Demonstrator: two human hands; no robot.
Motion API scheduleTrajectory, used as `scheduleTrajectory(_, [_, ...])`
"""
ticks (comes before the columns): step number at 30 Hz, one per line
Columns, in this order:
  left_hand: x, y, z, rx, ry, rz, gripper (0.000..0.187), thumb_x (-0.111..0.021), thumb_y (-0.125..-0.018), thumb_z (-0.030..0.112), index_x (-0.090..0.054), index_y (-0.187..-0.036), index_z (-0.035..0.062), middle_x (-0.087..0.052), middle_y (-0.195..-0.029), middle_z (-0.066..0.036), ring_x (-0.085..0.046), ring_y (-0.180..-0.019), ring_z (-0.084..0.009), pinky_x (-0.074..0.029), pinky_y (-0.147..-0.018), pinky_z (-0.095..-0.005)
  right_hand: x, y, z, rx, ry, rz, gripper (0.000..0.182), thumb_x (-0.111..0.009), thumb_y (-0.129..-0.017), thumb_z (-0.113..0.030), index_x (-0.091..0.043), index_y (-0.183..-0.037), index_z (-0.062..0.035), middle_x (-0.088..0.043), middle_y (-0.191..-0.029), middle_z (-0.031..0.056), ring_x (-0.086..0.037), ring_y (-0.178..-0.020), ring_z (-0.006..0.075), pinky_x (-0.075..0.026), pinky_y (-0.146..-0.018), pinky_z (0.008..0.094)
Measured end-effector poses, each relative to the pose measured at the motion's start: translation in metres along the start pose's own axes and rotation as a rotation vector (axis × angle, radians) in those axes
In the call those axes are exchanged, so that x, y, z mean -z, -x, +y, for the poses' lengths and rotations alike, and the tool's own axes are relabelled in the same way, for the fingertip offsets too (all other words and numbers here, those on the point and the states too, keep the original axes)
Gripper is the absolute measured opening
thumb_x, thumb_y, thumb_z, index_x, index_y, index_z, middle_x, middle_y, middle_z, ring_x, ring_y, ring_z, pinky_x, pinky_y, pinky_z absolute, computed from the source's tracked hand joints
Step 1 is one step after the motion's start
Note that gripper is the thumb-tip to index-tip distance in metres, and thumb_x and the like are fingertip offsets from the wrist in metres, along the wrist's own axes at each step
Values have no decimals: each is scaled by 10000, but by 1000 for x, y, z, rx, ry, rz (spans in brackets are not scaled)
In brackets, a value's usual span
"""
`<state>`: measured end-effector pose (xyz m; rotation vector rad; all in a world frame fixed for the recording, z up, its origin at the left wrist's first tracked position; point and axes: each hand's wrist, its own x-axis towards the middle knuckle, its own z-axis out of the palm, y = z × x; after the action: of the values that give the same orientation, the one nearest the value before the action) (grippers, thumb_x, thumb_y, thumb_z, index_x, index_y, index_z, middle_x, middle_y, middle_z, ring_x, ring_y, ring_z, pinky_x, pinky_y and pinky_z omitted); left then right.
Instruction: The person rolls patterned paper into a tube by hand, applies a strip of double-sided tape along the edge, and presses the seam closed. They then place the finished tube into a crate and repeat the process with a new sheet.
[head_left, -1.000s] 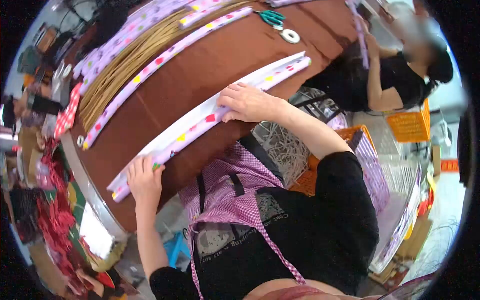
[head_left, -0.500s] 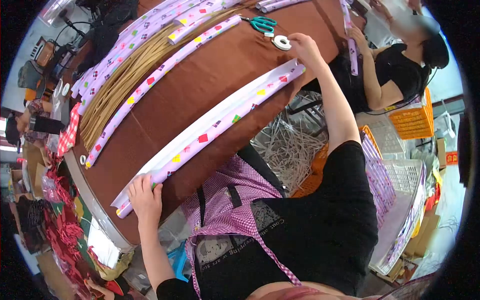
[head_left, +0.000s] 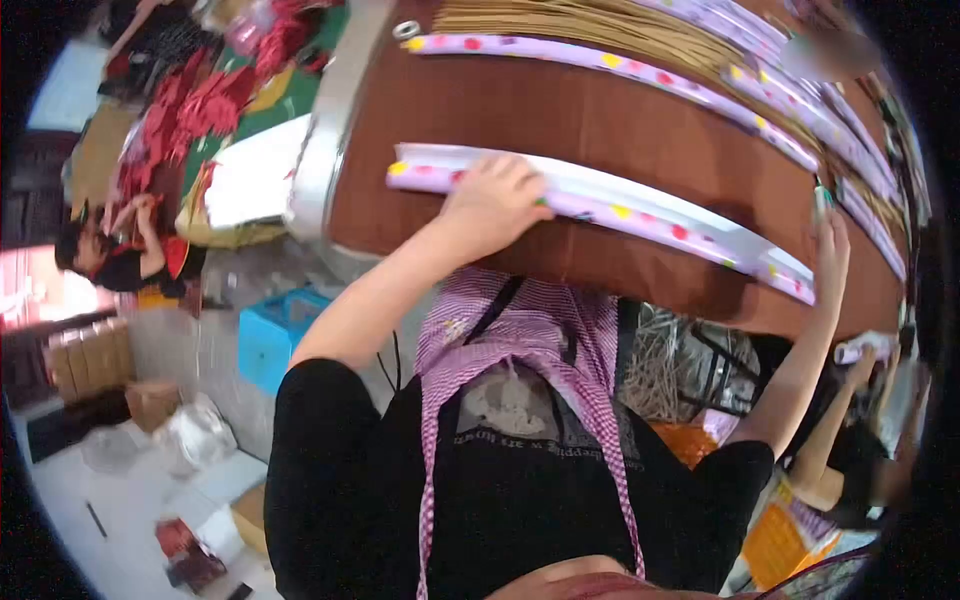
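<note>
A long, partly rolled sheet of lilac wrapping paper (head_left: 660, 228) with coloured gift prints lies along the near side of the brown table; its white inner face shows along the far edge. My left hand (head_left: 495, 205) is closed over the roll left of its middle, thumb on the near side. My right hand (head_left: 832, 250) is at the roll's right end, fingers pointing away from me and smeared by motion. Just beyond those fingertips is a small green and white thing (head_left: 823, 197), too blurred to name. Whether the right hand touches it cannot be made out.
Farther back on the brown tablecloth (head_left: 460, 105) lie a finished lilac roll (head_left: 640, 70), brown paper strips (head_left: 590, 28) and more lilac rolls. A small tape ring (head_left: 406, 30) sits at the far left corner. A co-worker's arm (head_left: 825, 450) is at right; a blue stool (head_left: 275, 340) stands left.
The view has swung round, so the table now lies straighter across it. My left hand stays on the roll. My right hand is still by the roll's right end, its fingers now blurred.
</note>
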<state>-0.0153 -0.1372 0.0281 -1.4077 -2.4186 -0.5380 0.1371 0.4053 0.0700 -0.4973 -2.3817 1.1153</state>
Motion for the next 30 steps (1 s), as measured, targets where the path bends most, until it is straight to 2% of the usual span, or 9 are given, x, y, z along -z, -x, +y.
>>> scheduleTrajectory(3, [-13,-14,18,-4,8,69,333,-739,-774,345,-616,-937,81,-572,-933,-77,-557,-960,-269,-438,-818,-411,-100,28,-109,-148,-337,-441,446,-557,-959,-330,-609,-1211,33,-655,-1174,121,-618,-1034,197,-483,-910,326])
scheduleTrajectory(5, [-23,-23,28,-14,23,128,338,-744,-757,350,-625,-903,70,-566,-916,-75,-551,-939,-266,-435,-806,-403,-155,44,-156,49,-387,-682,454,-533,-936,-247,-559,-1276,52,-604,-1223,142,-590,-1151,234,-478,-976,353])
scheduleTrajectory(7, [-29,-29,38,8,4,132,339,-747,-747,355,-629,-874,63,-566,-913,-78,-549,-936,-269,-437,-795,-398,-198,53,-175,35,-499,-760,461,-536,-924,-247,-543,-1263,65,-611,-1217,142,-586,-1136,219,-474,-982,363])
scheduleTrajectory(14, [-20,-21,19,23,199,130,350,-762,-734,359,-632,-855,56,-573,-907,-111,-585,-902,-280,-478,-735,-393,-252,50,-177,-176,-481,-832,459,-542,-909,-227,-545,-1262,65,-624,-1186,125,-591,-1099,202,-468,-988,352])
scheduleTrajectory(17, [22,-1,-16,5,9,34,249,-647,-859,283,-627,-811,39,-589,-844,-112,-611,-796,-298,-499,-724,-407,-250,45,-177,-219,-500,-812,438,-543,-909,-214,-553,-1247,64,-630,-1173,135,-600,-1095,203,-458,-1004,352])
scheduleTrajectory(18, [32,10,-34,124,-13,-138,215,-627,-874,245,-630,-825,36,-604,-884,-119,-609,-817,-298,-490,-703,-417,-254,44,-172,-233,-550,-810,441,-530,-921,-211,-537,-1268,61,-633,-1193,165,-612,-1102,221,-451,-1022,361])
scheduleTrajectory(20, [50,36,-49,187,6,-35,173,-630,-872,179,-649,-1001,64,-611,-1025,-80,-573,-953,-287,-463,-786,-423,-253,40,-168,-233,-576,-822,445,-523,-929,-212,-525,-1282,60,-631,-1206,177,-618,-1103,230,-451,-1023,366])
scheduleTrajectory(24, [42,51,-49,200,98,52,239,-663,-850,130,-638,-1086,102,-584,-1037,-43,-540,-960,-266,-437,-805,-407,-253,36,-158,-253,-662,-869,477,-535,-953,-266,-505,-1306,55,-628,-1234,202,-635,-1094,252,-460,-1015,369])
scheduleTrajectory(30, [32,51,-37,239,63,92,232,-663,-844,151,-637,-1068,97,-572,-1054,-45,-538,-989,-254,-426,-833,-412,-264,38,-221,-148,-582,-992,570,-570,-944,-399,-541,-1297,48,-659,-1171,186,-654,-1011,237,-526,-880,366])
